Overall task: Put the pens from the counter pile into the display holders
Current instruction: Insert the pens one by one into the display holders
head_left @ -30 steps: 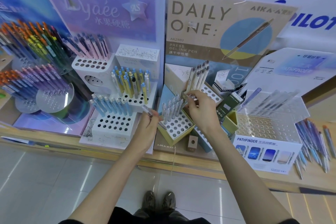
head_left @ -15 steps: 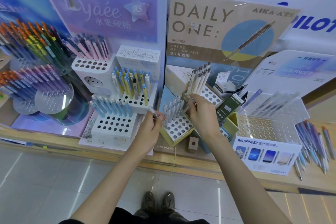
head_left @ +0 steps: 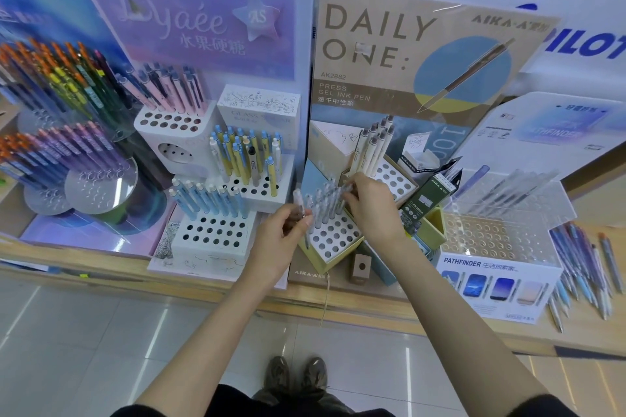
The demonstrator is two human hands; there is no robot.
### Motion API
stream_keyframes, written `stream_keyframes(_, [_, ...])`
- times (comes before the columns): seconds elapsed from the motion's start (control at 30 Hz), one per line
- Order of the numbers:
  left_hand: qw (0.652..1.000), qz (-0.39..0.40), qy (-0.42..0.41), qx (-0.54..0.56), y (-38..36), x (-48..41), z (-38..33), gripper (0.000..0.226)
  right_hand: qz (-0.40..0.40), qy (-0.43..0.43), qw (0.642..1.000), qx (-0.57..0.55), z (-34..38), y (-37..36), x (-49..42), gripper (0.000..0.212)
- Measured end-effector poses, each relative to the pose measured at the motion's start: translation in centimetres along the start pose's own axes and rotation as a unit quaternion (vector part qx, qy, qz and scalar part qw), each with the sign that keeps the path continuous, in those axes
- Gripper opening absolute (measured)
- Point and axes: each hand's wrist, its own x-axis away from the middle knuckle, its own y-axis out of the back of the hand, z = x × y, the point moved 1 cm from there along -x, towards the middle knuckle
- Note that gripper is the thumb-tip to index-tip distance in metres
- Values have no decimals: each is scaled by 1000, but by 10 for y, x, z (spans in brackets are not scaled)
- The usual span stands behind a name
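left grip (head_left: 281,237) curled round clear pen (head_left: 299,204), at left edge of white holder (head_left: 333,240) | front holes free, rear rows packed | right grip (head_left: 372,210) pinching a standing pen (head_left: 338,200) at rear | pen pile (head_left: 582,264) loose on tabletop (head_left: 582,332) far right, just past PATHFINDER rack (head_left: 491,234), near front edge

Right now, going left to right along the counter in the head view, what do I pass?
Round rack of coloured pens → white holder with blue pens → left hand gripping a clear pen → yellow-sided holder → Pathfinder holder → loose pen pile.
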Motion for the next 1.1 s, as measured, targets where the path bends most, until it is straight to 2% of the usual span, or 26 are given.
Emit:
stream_keyframes(0.17, [1000,9,4,2,-2,-1,-2,9,29,-37,994,-94,-2,7,11,42])
stream_keyframes(0.23, [1000,9,5,4,-2,-1,-4,9,0,-57,989,-137,-4,11,22,39])
stream_keyframes(0.33, [1000,19,1,-5,-2,-1,-8,4,-48,-53,967,-243,3,21,42,24])
stream_keyframes(0.43, [999,45,-13,-10,-7,2,-14,3,13,-33,944,-329,21,24,54,19])
stream_keyframes(0.63, [997,58,-30,-42,-18,4,-22,14,-16,-47,938,-342,26,27,49,7])
stream_keyframes(0.7, [995,7,-60,-79,-16,4,-21,25,-60,-58,943,-322,13,37,48,5])
stream_keyframes(0.8, [974,-97,-148,-144,-8,2,-21,27,-135,-81,949,-272,-5,44,46,8])
stream_keyframes(0.87, [965,-96,-170,-174,-7,-3,-18,33,-146,-77,959,-228,-9,39,43,7])
stream_keyframes(1.0, [980,-25,-91,-176,-16,-10,-9,53,-154,-53,973,-166,-11,19,39,8])
stream_keyframes(1.1, [977,-33,-68,-198,-21,-10,-3,54,-176,-40,970,-164,-11,12,36,9])
